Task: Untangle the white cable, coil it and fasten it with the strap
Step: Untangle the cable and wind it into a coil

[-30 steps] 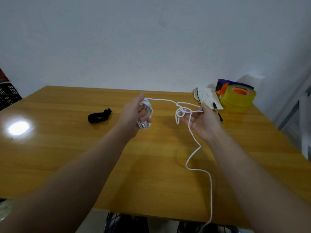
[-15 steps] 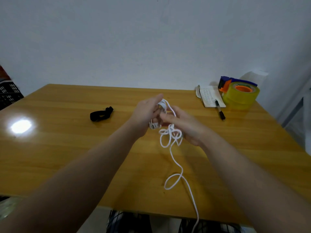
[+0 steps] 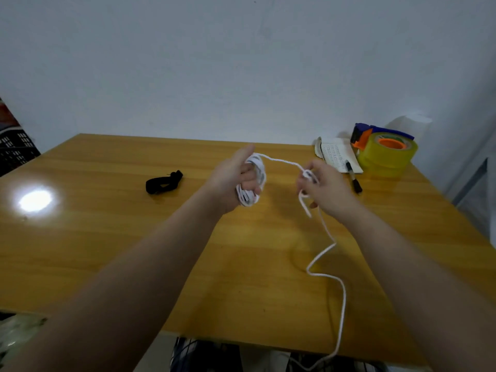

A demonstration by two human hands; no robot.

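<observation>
Wooden table (image 3: 107,251) fills the lower view, and everything else sits on or over it. Above the table's middle, the left hand (image 3: 233,181) is curled round a bundle of loops of the white cable (image 3: 258,170), fingers wrapped through the coil. Over the table just right of its middle, the right hand (image 3: 326,189) pinches a small tangle of the same cable between thumb and fingertips. One strand spans the gap between the hands. The loose tail drops from the right hand, snakes across the table's near right part and hangs off its near edge. A yellow tape roll (image 3: 386,155) stands at the table's far right corner, a notepad (image 3: 336,157) just beside it toward the middle. The black strap (image 3: 163,181) lies left of the table's middle, apart from both hands. A black marker (image 3: 353,181) lies across the notepad's near corner.
</observation>
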